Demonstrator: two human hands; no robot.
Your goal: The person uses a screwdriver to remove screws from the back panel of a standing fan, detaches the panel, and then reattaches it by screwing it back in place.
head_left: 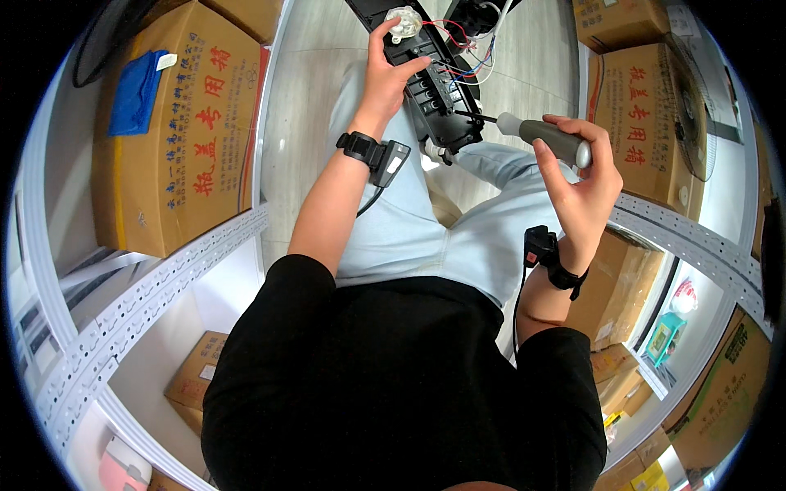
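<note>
Cardboard boxes [184, 155] flank the right hand [591, 176] (gripping a screwdriver [550, 137]) and left hand [385, 80], holding a black housing [446, 127]

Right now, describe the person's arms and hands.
The left hand and right hand are ungloved, the sleeves short and black. The black left wristband carries a dark box with a white label, the black right wristband a black box with a reddish mark. Each has a thin black cable.

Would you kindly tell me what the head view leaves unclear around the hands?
In the head view:
Tip of the screwdriver: too small and dark against the black housing.
Housing's far end: cut off by the top edge.
Left hand: remaining fingers hidden behind the hand itself.
</note>
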